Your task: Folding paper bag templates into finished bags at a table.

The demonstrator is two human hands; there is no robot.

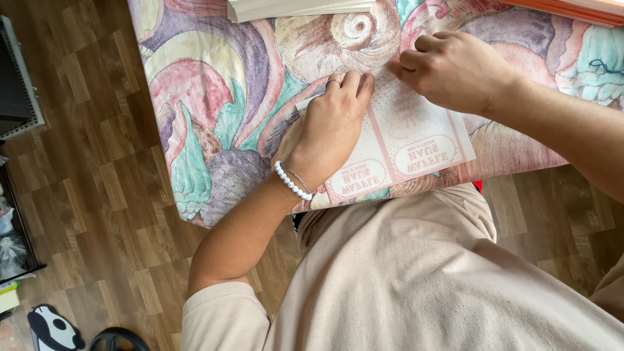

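Note:
A flat sheet of pink-and-white printed paper (416, 140) lies on a cloth-covered table (214, 97) with a shell pattern in pastel colours. My left hand (335, 127), with a ring and a white bead bracelet, presses flat on the sheet's left half. My right hand (448, 68) pinches the sheet's far edge between fingertips and thumb, right beside my left fingertips. The sheet's near edge hangs close to the table's front edge, above my lap.
A stack of white sheets (292, 8) sits at the table's far edge, and an orange-edged stack (578, 10) at the far right. Wooden floor (84, 195) lies left of the table, with a dark shelf unit (16, 84) and panda-patterned slippers (55, 328).

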